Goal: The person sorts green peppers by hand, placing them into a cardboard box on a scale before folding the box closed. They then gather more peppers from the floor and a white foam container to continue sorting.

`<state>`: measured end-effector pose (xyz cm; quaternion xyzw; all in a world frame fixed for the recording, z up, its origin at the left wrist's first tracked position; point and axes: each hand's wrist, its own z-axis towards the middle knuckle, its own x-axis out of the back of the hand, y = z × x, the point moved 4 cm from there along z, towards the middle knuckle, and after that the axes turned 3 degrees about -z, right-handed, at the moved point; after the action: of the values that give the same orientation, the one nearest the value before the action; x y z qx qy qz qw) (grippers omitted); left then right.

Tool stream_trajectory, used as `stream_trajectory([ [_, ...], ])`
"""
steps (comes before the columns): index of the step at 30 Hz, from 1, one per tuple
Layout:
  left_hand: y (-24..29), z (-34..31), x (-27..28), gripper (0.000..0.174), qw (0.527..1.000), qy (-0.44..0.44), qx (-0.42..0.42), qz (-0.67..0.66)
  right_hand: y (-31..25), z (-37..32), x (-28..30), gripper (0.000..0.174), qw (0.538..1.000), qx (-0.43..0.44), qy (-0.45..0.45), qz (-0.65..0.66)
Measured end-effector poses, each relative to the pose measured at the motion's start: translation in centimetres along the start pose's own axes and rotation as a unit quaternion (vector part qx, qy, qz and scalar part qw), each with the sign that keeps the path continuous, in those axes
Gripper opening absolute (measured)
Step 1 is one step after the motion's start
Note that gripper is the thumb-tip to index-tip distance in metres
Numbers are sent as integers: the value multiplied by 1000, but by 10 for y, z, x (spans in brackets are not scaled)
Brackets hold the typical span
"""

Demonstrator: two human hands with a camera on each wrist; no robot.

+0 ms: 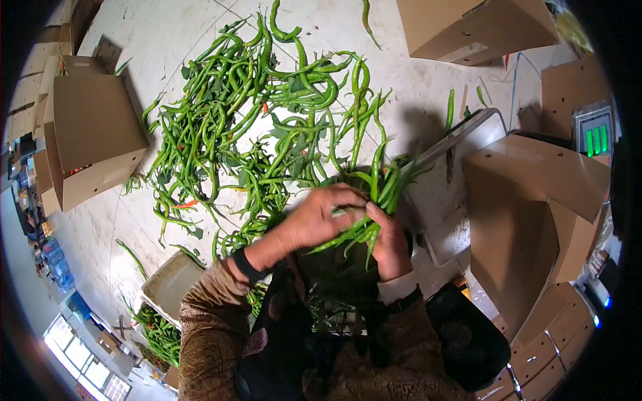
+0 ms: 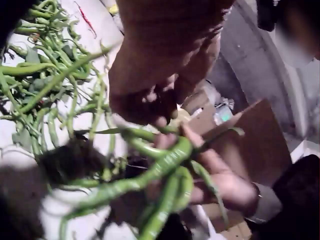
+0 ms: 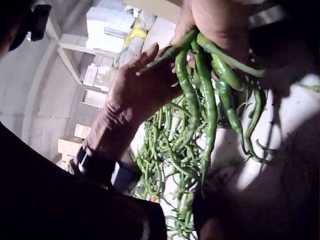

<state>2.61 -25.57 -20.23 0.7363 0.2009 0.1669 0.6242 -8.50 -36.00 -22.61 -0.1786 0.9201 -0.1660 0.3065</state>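
A bunch of long green chili peppers [image 1: 388, 190] is gripped in the right hand [image 1: 391, 248], its thumb lying across them. In the right wrist view several of these peppers [image 3: 207, 110] hang down below that hand. The left hand [image 1: 324, 217] is close against the bunch from the left, slightly blurred. Seen from the right wrist, its thumb stands apart and its fingers reach behind the peppers. Past the hands, a wide heap of green chili peppers [image 1: 214, 127] with some leaves and a few red ones covers the floor.
Cardboard boxes stand at the left [image 1: 100, 120], the far right [image 1: 475, 30] and the near right [image 1: 515, 220]. Beside the right hand is a pale metal tray-like surface [image 1: 445, 220]. A digital display [image 1: 595, 140] glows green behind. At lower left, a white container [image 1: 170, 284] sits near more peppers.
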Motion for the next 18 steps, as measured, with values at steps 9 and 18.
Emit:
stream_trajectory([
  [9,-82,105,97,32,811,265,18,522,28,-3,20,40,994,-89,-37,-49],
  [18,-11,-44,47,29,926,128,-55,350,46,-2,21,45,989,-94,-108,29],
])
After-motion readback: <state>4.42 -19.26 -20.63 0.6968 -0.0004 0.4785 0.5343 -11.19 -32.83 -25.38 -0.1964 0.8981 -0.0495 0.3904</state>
